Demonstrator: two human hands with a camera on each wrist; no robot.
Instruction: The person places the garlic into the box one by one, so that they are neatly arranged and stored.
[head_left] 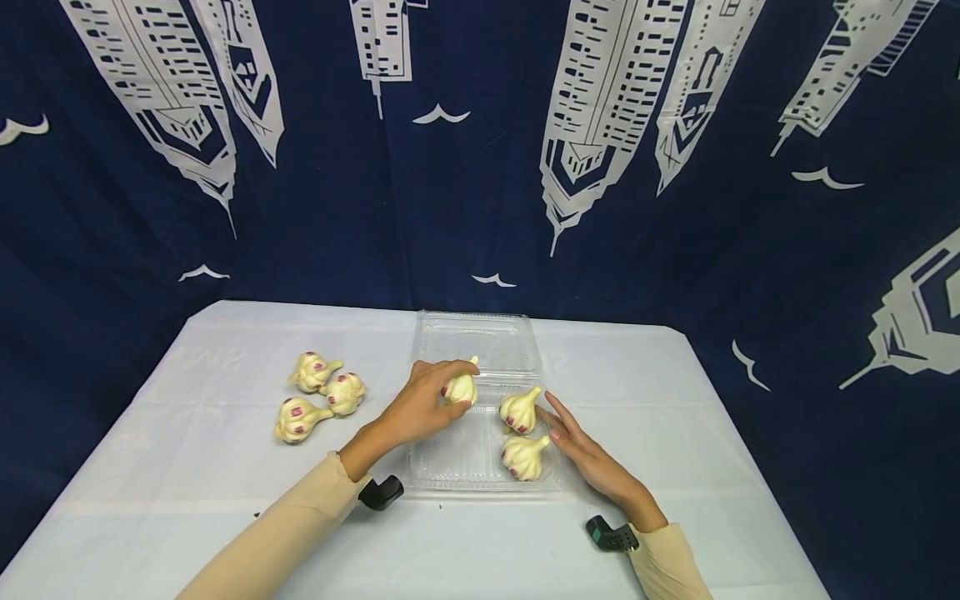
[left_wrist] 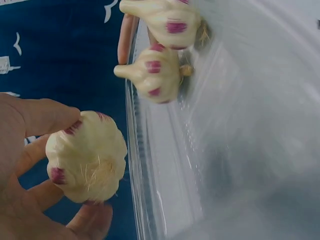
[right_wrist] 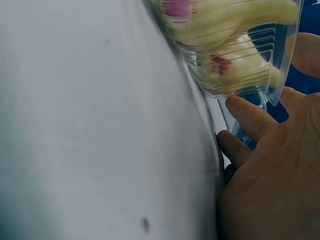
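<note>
Between the thumb and fingers of my left hand (head_left: 431, 400) is a garlic bulb (head_left: 461, 389), held over the clear plastic container (head_left: 457, 454). The left wrist view shows the root end of that garlic bulb (left_wrist: 90, 160). Two more bulbs lie in the container's right side, an upper bulb (head_left: 519, 412) and a lower bulb (head_left: 525, 458). My right hand (head_left: 588, 458) is at the container's right wall, its fingers extended. In the right wrist view, fingertips (right_wrist: 240, 107) are against or very near the clear wall, with bulbs visible through it.
Three loose garlic bulbs, one of them a bulb (head_left: 298, 419) nearest the front, lie on the white table (head_left: 187, 483) left of the container. The container's hinged lid (head_left: 476, 337) lies opened toward the back. A dark blue patterned cloth (head_left: 465, 192) hangs behind the table.
</note>
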